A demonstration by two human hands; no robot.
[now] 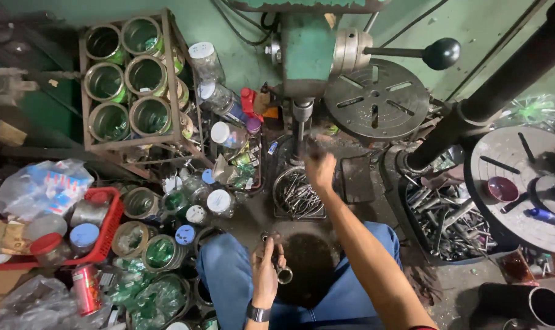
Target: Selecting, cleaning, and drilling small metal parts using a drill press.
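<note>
Six racked tins [127,76], two slotted round tables [376,101], two hands [264,269]

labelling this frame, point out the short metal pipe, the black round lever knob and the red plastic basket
short metal pipe [283,274], head view, open end
black round lever knob [441,54], head view, ball's middle
red plastic basket [113,215], head view, right wall

A round basket [297,197] of metal rods sits below the drill press [305,61] (tin rack [133,79] left, parts bin [448,223] right).

Workshop floor [253,217], dark and grimy. Wire basket of metal rods [297,195] at 12 o'clock from centre. Black tray of steel offcuts [448,223] at 3 o'clock. Red plastic basket [109,229] at 9. Open tins [158,252] clustered at 8.
</note>
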